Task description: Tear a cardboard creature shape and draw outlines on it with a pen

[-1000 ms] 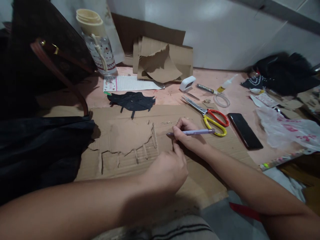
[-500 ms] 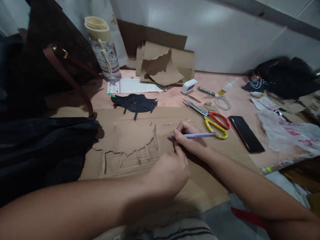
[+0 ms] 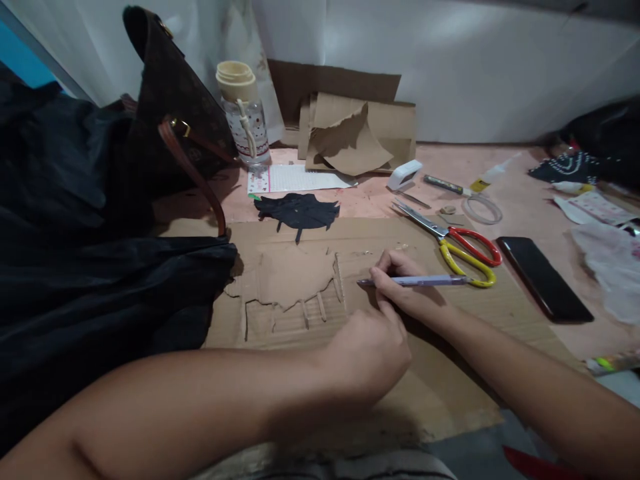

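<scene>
A pale purple pen (image 3: 433,281) is gripped in my right hand (image 3: 400,277), its dark tip pointing left, just over the cardboard sheet (image 3: 450,373). My left hand (image 3: 373,353) is closed on the cardboard just below, its fingertips at the right hand; what they hold, if anything, is hidden. To the left, the sheet has a jagged-edged cut-out area (image 3: 295,277) with several narrow slits beneath. Behind it lies a black spiky-edged cutout (image 3: 299,211). Scissors (image 3: 447,241) with one red and one yellow handle lie beyond my right hand.
A black phone (image 3: 545,279) lies on the right, near a plastic bag (image 3: 610,267). Black cloth (image 3: 115,293) and a brown handbag (image 3: 175,107) fill the left side. At the back stand a bottle (image 3: 245,120) and folded cardboard (image 3: 360,133). A marker (image 3: 443,185) lies behind the scissors.
The view has turned left, so everything appears farther right and more of the handbag shows. Both hands keep nearly the same place on the cardboard, the pen still held.
</scene>
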`<state>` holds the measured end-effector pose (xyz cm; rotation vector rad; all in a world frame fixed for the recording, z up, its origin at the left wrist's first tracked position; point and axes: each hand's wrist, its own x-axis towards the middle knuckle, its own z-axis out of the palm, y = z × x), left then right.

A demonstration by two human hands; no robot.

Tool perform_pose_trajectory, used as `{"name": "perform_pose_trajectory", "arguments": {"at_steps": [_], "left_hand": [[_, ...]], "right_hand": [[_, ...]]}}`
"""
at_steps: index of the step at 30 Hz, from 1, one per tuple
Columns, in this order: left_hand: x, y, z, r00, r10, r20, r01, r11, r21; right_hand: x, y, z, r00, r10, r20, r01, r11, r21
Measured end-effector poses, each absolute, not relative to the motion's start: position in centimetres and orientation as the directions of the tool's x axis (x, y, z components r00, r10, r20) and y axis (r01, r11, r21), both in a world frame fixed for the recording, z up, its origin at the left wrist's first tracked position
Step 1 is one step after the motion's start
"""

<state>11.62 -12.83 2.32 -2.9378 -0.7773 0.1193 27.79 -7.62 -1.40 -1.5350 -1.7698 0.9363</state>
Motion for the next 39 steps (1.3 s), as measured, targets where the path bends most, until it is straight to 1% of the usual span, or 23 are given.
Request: {"name": "perform_pose_trajectory", "arguments": {"at_steps": [3,9,12,17,22,24,26,29,32,35,39], "left_hand": [[11.7,-12.8,2.3,0.86,0.507,-0.058,0.498,-0.859,-0.115],[11.6,-12.7,2.7,0.88,0.465,-0.099,0.458,-0.885,-0.086],[11.5,-12.6,2.9,0.875,0.47,-0.119,0.458,-0.882,-0.113],[11.5,-12.5,3.3,0.875,0.452,-0.173,0.43,-0.891,-0.148],[11.6,-12.6,2.9,0.874,0.458,-0.162,0.44,-0.887,-0.137],[11.6,-12.5,2.8,0.875,0.457,-0.162,0.44,-0.889,-0.131],[11.6,-12.5,2.8,0.876,0.444,-0.186,0.43,-0.896,-0.115],[11.5,-12.4,2.9,0.871,0.433,-0.234,0.423,-0.901,-0.091],[11.5,-12.4,2.8,0.863,0.437,-0.253,0.427,-0.899,-0.094],[11.6,-12.5,2.3,0.863,0.453,-0.224,0.439,-0.891,-0.111],[11.8,-12.4,1.8,0.871,0.453,-0.188,0.434,-0.89,-0.138]], "right_hand": [[27.7,-7.7,-1.4,-0.149,0.989,-0.021,0.562,0.068,-0.824],[27.3,-7.7,-1.2,-0.139,0.99,-0.016,0.573,0.067,-0.817],[27.1,-7.7,-1.1,-0.15,0.989,-0.017,0.55,0.069,-0.832],[26.9,-7.6,-0.5,-0.079,0.997,0.017,0.422,0.049,-0.905],[27.4,-7.2,0.2,-0.014,0.998,0.059,0.243,0.06,-0.968],[28.1,-7.1,0.6,0.02,0.996,0.092,0.206,0.086,-0.975],[29.1,-7.0,1.0,0.037,0.993,0.116,0.215,0.106,-0.971],[30.5,-7.2,1.7,0.06,0.991,0.118,0.312,0.094,-0.945],[31.1,-7.2,2.1,0.071,0.996,0.058,0.388,0.026,-0.921],[30.7,-6.6,1.7,0.061,0.998,0.016,0.367,-0.008,-0.93],[30.0,-5.8,0.5,0.034,0.999,0.036,0.344,0.023,-0.939]]}}
